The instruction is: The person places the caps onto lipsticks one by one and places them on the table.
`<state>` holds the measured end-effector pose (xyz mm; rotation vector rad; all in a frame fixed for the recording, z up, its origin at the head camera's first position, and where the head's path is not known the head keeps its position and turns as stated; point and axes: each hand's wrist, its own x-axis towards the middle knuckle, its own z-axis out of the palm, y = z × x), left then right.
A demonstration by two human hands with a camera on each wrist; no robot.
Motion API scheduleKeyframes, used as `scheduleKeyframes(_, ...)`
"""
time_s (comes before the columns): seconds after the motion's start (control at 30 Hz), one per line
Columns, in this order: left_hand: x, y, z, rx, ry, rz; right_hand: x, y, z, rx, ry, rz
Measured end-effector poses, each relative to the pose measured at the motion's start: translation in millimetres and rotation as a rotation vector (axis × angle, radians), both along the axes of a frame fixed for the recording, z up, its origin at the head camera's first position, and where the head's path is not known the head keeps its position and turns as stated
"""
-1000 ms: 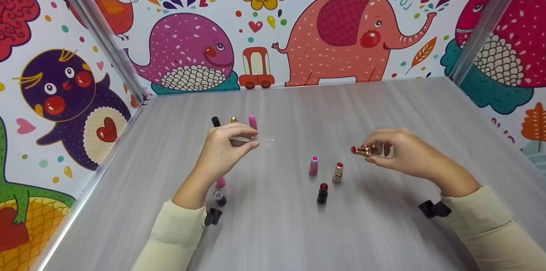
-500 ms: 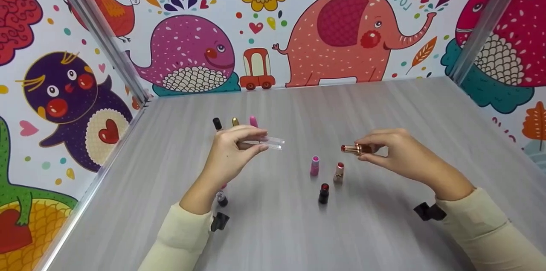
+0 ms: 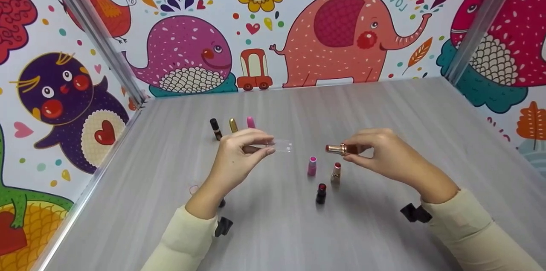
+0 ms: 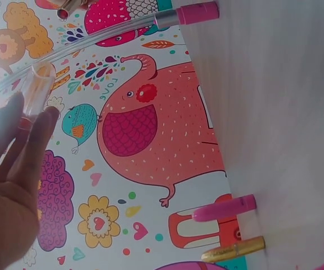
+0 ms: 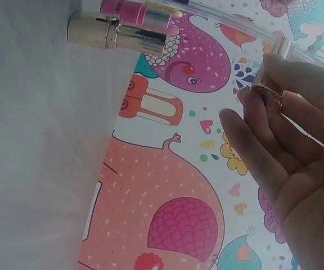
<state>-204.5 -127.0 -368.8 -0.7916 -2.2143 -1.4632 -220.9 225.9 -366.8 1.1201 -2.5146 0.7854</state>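
1. Over the last second the two hands have drawn together: the left hand [image 3: 239, 155] has moved right and the right hand [image 3: 386, 151] left, narrowing the gap between what they carry.
2. The left hand pinches a clear cap [image 3: 283, 146] at its left end; the right hand pinches a lipstick [image 3: 337, 149] by its base, thumb against fingers.
3. Both pieces are held above the table [image 3: 362, 109], near each other and roughly in line, not touching; the lipstick appears, by judgement, not yet covered.
4. The cap is a see-through tube, lying sideways. The lipstick, also sideways, shows a gold middle, dark reddish base and red tip facing left.
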Motion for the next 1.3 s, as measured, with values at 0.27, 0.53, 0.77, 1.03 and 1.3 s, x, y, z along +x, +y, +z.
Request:
scheduleKeyframes(0.27,1.5,6.5,-3.2,0.011,-0.046,-0.002,-0.5,-13.9,-1.1,-0.035,0.024,0.037)
scheduleKeyframes(0.53,4.4,10.8,-4.3,-0.001,-0.075,-0.004,-0.6,-28.8,1.9,-0.056,0.010,0.065)
scheduleKeyframes(0.77,5.4,13.8,-5.0,0.003,-0.065,-0.042,-1.3,-38.3,2.5,-0.061,0.031,0.094)
scheduleKeyframes(1.03,6.3,14.9,-6.1,-0.001,-0.064,-0.042,0.2,-46.5,3.3,-0.046,0.013,0.092)
scheduleKeyframes(1.3,6.0,16.4,-7.4,-0.001,-0.064,-0.060,-0.1,-49.3,2.0,-0.042,0.016,0.103)
